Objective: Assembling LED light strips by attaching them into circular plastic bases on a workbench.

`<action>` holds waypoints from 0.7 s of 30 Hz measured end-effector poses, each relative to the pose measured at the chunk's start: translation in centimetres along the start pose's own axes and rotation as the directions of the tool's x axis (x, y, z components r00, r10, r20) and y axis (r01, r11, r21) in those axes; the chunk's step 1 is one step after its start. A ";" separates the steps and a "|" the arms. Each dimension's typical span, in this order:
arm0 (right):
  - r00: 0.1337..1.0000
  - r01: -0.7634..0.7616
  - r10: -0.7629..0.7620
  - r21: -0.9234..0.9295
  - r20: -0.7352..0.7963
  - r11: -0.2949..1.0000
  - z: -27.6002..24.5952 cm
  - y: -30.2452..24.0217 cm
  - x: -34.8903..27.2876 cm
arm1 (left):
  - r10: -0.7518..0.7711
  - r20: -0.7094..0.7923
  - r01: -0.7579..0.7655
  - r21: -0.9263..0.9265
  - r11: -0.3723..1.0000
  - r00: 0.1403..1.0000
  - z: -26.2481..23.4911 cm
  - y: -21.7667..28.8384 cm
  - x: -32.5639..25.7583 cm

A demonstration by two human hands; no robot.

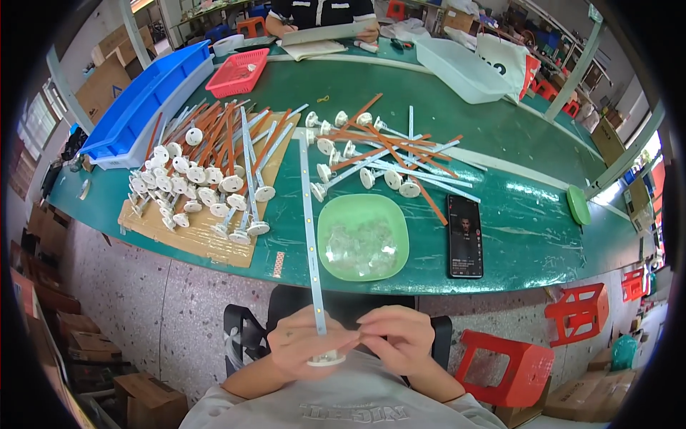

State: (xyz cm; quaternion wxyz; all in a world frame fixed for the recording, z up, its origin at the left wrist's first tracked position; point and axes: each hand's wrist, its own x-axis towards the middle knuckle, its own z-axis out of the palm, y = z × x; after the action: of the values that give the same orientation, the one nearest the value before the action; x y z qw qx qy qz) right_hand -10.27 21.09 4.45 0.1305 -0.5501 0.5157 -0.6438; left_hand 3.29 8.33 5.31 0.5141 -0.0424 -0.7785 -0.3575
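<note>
Close to my chest, my left hand (304, 343) grips a long white light strip (309, 214) at its near end, where a round white base (326, 360) sits. The strip rises away from me over the green table (529, 236). My right hand (396, 336) pinches something small at the strip's lower end; what it is cannot be made out. A green square plate (336, 214) of small clear parts lies just beyond my hands.
A cardboard sheet (143, 222) at left carries a heap of strips with white round bases (207, 179). More strips and orange sticks (386, 154) lie at centre. A black phone (464, 236), red basket (238, 71), blue bins (143, 100), clear tub (464, 71). A person sits opposite. Red stools (500, 365) stand at right.
</note>
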 end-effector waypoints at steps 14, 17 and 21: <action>0.996 0.090 -0.086 0.313 -0.026 0.945 1.6 0.8 -1.6 | -0.143 0.044 0.149 -0.197 0.969 0.989 -0.3 1.3 -0.4; 0.994 0.102 -0.108 0.276 0.009 0.956 1.4 0.7 -1.5 | -0.152 0.036 0.156 -0.201 0.967 0.988 0.0 1.4 -0.3; 0.986 0.169 -0.169 0.036 -0.001 0.985 0.5 0.6 -1.4 | -0.130 0.060 0.138 -0.176 0.975 0.990 -0.2 0.8 0.0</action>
State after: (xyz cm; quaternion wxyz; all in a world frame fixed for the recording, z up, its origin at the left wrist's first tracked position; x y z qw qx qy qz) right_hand -9.57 21.59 3.06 0.0857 -0.5902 0.4553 -0.6610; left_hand 3.78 8.82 5.81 0.4640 -0.0446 -0.7562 -0.4591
